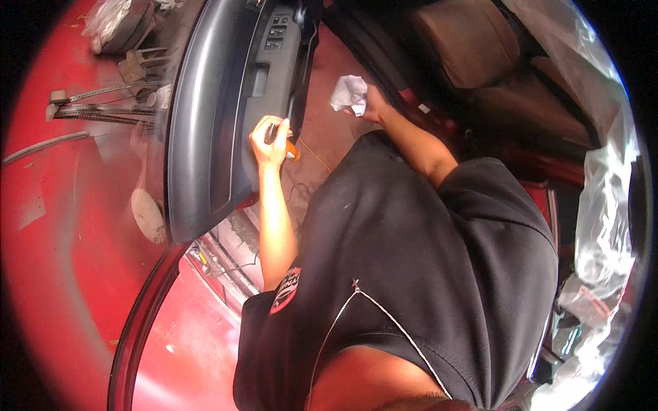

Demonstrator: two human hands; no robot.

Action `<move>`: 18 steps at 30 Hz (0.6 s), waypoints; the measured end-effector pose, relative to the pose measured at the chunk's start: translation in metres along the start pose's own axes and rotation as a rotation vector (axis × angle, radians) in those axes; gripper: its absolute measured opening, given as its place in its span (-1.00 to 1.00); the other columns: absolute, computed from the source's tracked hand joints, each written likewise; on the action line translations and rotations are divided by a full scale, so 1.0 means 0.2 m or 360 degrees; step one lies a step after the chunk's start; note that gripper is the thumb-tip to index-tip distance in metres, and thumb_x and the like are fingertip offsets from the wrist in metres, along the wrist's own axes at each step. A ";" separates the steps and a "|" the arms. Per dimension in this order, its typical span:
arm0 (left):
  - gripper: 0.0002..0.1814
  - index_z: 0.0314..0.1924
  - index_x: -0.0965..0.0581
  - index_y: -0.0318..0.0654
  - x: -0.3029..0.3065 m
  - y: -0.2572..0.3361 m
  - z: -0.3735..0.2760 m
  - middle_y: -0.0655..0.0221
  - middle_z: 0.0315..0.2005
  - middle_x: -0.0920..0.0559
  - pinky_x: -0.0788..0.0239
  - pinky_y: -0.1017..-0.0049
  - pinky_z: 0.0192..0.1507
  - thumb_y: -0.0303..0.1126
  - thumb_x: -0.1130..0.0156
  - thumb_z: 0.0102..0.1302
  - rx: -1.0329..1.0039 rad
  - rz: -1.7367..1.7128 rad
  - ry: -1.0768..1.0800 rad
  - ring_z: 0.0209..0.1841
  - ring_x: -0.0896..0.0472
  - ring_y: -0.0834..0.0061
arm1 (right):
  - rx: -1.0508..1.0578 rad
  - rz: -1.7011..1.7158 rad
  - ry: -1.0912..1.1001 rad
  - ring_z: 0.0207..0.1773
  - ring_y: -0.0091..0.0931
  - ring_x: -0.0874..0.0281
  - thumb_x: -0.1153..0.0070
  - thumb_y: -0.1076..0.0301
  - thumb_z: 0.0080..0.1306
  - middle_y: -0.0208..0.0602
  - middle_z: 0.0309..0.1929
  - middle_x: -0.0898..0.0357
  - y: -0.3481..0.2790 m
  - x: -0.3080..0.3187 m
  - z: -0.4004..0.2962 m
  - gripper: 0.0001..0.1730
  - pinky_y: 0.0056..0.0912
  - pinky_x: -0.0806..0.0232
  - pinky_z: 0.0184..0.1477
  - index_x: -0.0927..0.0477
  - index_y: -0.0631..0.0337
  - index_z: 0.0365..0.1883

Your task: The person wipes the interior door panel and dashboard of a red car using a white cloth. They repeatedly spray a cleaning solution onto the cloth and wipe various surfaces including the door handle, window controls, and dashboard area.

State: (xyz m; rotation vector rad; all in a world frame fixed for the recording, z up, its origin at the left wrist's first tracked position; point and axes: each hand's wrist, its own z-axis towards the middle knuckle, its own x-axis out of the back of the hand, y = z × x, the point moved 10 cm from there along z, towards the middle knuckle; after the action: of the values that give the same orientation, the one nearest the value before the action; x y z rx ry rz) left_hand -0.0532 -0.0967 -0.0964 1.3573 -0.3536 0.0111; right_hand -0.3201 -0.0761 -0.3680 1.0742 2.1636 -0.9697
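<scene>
My left hand (270, 141) is closed around a small orange and dark object (293, 151), partly hidden by the fingers, so its kind cannot be told. It is right beside the grey armrest of a car door's inner panel (205, 113). Window switches (276, 33) are set in the panel's upper part. In my right hand (375, 105) is a crumpled white cloth (349, 94), held between the door and the car's interior.
Brown car seats (470, 43) lie beyond the door sill at the upper right. Clear plastic sheeting (606, 205) hangs along the right. Metal stands (103, 110) and a plastic-covered bundle (123, 25) are behind the door. A thin yellow cord (314, 155) shows near the floor.
</scene>
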 end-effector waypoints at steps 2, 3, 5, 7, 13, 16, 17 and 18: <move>-0.87 -0.40 -0.63 -0.39 -0.07 0.05 0.03 0.34 -0.44 -0.66 -0.49 0.56 -0.36 -0.53 -0.36 0.32 -0.0139 0.0065 -0.0161 -0.45 -0.65 0.56 | -0.0129 0.0293 -0.0539 0.38 -0.09 -0.55 0.10 -0.12 0.51 -0.18 0.37 -0.57 -0.06 -0.34 -0.24 -0.40 0.40 -0.43 0.28 -0.56 0.00 0.34; -0.87 -0.42 -0.63 -0.39 -0.11 0.06 0.04 0.34 -0.44 -0.67 -0.47 0.56 -0.37 -0.54 -0.36 0.30 -0.0241 0.0144 -0.0249 -0.45 -0.65 0.56 | -0.0106 0.0391 -0.0639 0.45 -0.06 -0.47 0.05 -0.18 0.49 -0.16 0.44 -0.51 -0.10 -0.41 -0.35 -0.35 0.43 -0.34 0.36 -0.53 -0.01 0.39; -0.88 -0.43 -0.62 -0.40 -0.17 0.16 0.05 0.33 -0.44 -0.68 -0.45 0.55 -0.38 -0.55 -0.36 0.27 -0.0335 0.0137 -0.0369 -0.45 -0.63 0.59 | -0.0098 0.0475 -0.0766 0.52 -0.03 -0.38 -0.01 -0.25 0.46 -0.15 0.50 -0.44 -0.16 -0.60 -0.62 -0.27 0.44 -0.28 0.41 -0.48 -0.02 0.45; -0.83 -0.47 -0.62 -0.36 -0.21 0.20 0.06 0.29 -0.51 -0.68 -0.45 0.46 -0.33 -0.46 -0.44 0.19 -0.0310 0.0029 -0.0456 -0.44 -0.66 0.48 | -0.0045 0.0525 -0.0908 0.55 -0.01 -0.33 -0.06 -0.32 0.43 -0.16 0.53 -0.39 -0.18 -0.69 -0.79 -0.20 0.43 -0.24 0.44 -0.45 -0.03 0.47; -0.78 -0.48 -0.64 -0.36 -0.29 0.25 0.02 0.27 -0.56 -0.66 -0.40 0.45 -0.41 -0.38 -0.49 0.18 -0.0289 0.0250 -0.0581 -0.50 -0.61 0.54 | 0.0190 0.0413 -0.0597 0.46 -0.12 -0.46 -0.02 -0.09 0.53 -0.15 0.45 -0.49 -0.11 -0.62 -0.92 -0.35 0.28 -0.32 0.45 -0.48 0.11 0.43; -0.77 -0.45 -0.67 -0.36 -0.38 0.24 -0.06 0.24 -0.55 -0.66 -0.42 0.43 -0.38 -0.33 -0.50 0.19 -0.0235 0.0423 -0.0716 -0.49 -0.60 0.55 | 0.0272 0.0396 -0.0397 0.38 -0.19 -0.55 0.07 0.03 0.57 -0.16 0.35 -0.58 -0.05 -0.56 -0.93 -0.44 0.08 -0.31 0.50 -0.52 0.20 0.36; -0.76 -0.44 -0.68 -0.36 -0.41 0.23 -0.09 0.23 -0.55 -0.67 -0.43 0.43 -0.38 -0.31 -0.50 0.18 -0.0187 0.0442 -0.0740 -0.48 -0.61 0.54 | 0.0276 0.0391 -0.0404 0.37 -0.20 -0.55 0.08 0.04 0.57 -0.16 0.34 -0.60 -0.03 -0.54 -0.94 -0.45 0.07 -0.31 0.50 -0.53 0.20 0.35; -0.75 -0.44 -0.68 -0.36 -0.42 0.21 -0.12 0.23 -0.54 -0.68 -0.43 0.42 -0.37 -0.30 -0.51 0.18 -0.0140 0.0482 -0.0763 -0.48 -0.62 0.54 | 0.0274 0.0398 -0.0428 0.37 -0.21 -0.56 0.08 0.05 0.57 -0.16 0.32 -0.61 -0.01 -0.54 -0.95 -0.46 0.06 -0.31 0.50 -0.54 0.19 0.34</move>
State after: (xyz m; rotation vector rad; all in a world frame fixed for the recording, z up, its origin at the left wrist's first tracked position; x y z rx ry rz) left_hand -0.1364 -0.0486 -0.0820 1.1993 -0.9505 -0.0786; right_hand -0.2894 0.0237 -0.1759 1.1853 1.7102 -1.1254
